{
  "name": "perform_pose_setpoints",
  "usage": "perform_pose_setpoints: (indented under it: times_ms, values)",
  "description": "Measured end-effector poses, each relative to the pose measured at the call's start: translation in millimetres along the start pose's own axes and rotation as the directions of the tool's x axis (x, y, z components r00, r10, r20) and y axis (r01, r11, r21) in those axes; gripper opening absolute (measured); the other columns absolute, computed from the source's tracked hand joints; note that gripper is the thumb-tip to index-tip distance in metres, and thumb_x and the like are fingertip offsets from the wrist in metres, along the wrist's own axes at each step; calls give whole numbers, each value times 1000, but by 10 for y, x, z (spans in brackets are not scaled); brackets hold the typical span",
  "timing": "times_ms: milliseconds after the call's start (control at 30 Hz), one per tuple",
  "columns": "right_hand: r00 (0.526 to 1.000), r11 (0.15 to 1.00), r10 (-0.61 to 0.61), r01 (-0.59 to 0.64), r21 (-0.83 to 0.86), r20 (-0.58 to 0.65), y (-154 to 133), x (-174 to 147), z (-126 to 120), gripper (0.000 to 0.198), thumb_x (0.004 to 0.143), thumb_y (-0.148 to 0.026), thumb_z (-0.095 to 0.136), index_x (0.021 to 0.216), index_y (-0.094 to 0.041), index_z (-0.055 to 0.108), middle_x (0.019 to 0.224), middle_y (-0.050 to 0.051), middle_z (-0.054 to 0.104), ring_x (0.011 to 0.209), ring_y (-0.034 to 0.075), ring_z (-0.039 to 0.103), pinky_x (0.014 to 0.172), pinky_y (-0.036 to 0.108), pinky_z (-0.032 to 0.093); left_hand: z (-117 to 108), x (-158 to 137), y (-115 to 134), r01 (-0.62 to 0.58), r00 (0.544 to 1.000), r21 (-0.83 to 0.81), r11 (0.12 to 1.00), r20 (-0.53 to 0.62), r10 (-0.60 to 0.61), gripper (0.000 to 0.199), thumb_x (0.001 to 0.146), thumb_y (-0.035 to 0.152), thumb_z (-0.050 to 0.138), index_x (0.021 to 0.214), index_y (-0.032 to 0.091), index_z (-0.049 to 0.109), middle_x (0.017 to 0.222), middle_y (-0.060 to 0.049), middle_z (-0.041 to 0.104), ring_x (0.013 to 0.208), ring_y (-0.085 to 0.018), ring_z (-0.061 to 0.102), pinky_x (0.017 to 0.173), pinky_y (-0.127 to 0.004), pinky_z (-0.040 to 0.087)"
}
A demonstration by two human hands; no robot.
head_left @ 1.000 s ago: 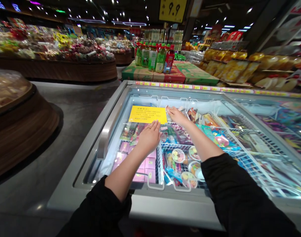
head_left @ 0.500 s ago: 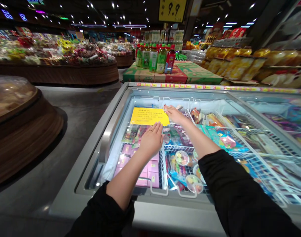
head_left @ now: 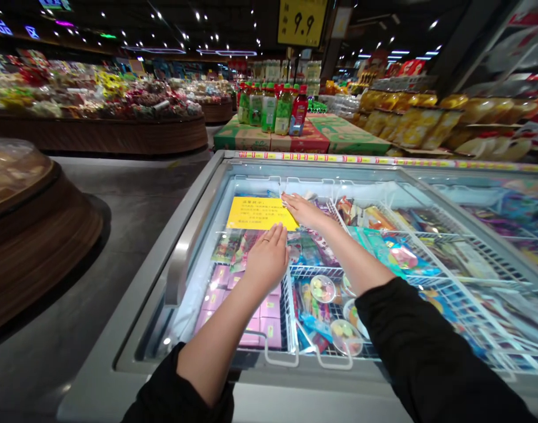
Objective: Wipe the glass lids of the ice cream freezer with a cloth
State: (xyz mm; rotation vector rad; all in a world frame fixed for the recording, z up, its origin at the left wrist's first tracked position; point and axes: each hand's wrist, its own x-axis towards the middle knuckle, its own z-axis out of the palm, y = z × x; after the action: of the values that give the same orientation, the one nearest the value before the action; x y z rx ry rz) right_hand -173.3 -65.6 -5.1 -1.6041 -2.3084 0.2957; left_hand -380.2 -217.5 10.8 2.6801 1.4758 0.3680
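A yellow notice with printed writing lies on the glass lid of the chest freezer. My left hand rests flat at the notice's lower right edge, fingers stretched forward, a ring on one finger. Over its right edge lies my right hand, fingers extended to the left across the corner. Beneath the glass, pink boxes fill a wire basket under my left forearm. Round tubs and colourful packets sit in the basket beside it. A curved metal handle stands on the lid's left side.
Several green and red drink bottles stand on cartons behind the freezer. A yellow price sign hangs above. Rounded wooden display stands are on the left, with jars of yellow food at the back right.
My right hand has slid slightly left, further over the notice's edge. My left hand stays flat beside the notice's lower edge. The whole view has shifted a little.
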Motion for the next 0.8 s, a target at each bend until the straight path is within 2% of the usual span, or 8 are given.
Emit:
perform_pose_setpoints:
  times_ms: [133, 233, 300, 400, 533, 667, 800]
  values:
    - [996, 996, 92, -92, 9, -11, 262, 289, -139, 54, 108, -22, 40, 159, -22, 57, 170, 7, 48, 161, 26, 38, 135, 50, 25, 17, -10, -32, -10, 1000, 15, 1000, -15, 10, 55, 113, 29, 37, 162, 7, 47, 171, -13, 42, 159, -24, 42, 133, -38, 36]
    - [987, 988, 157, -157, -3, -23, 353, 192, -192, 51, 109, -26, 43, 157, -24, 59, 169, 5, 50, 160, 30, 40, 133, 51, 31, 43, -13, -35, -15, 999, 29, 999, -33, 16, 55, 113, 28, 37, 162, 7, 48, 170, -13, 43, 159, -24, 42, 132, -38, 36]
    - [986, 985, 164, -165, -43, -33, 304, 49, -174, 52, 110, -29, 42, 158, -22, 58, 170, 6, 49, 160, 30, 41, 133, 48, 31, 61, -10, -29, -22, 998, 30, 999, -55, 24, 54, 113, 28, 37, 160, 7, 50, 169, -13, 45, 158, -24, 43, 132, -40, 37]
    - [995, 993, 96, -96, -66, -15, 139, -73, -101, 55, 110, -29, 37, 161, -17, 54, 172, 7, 45, 161, 29, 37, 135, 44, 27, 67, -6, -16, -21, 997, 26, 999, -67, 23, 52, 112, 26, 37, 159, 8, 52, 167, -14, 47, 158, -23, 45, 132, -41, 38]
    - [1000, 1000, 20, -19, -16, 22, 6, 116, -67, 57, 110, -27, 35, 163, -15, 51, 174, 6, 41, 164, 25, 30, 137, 43, 19, 27, -1, -29, 5, 1000, -2, 1000, -27, -5, 53, 111, 25, 40, 160, 8, 51, 168, -12, 46, 158, -23, 44, 132, -39, 37]
    - [995, 995, 99, -99, -17, 20, 68, 316, -143, 58, 109, -23, 35, 164, -15, 49, 175, 7, 37, 165, 25, 29, 137, 44, 20, -26, 83, -109, 41, 999, -33, 999, -15, -41, 52, 110, 24, 41, 161, 13, 51, 168, -9, 48, 158, -21, 45, 132, -39, 38]
    - [987, 985, 156, -157, -67, -25, 120, 71, -161, 58, 109, -24, 34, 166, -18, 47, 175, 6, 39, 164, 29, 32, 135, 49, 28, -79, 369, -227, 89, 996, 3, 996, -30, -88, 53, 109, 21, 43, 160, 10, 50, 170, -13, 45, 159, -23, 42, 133, -39, 34]
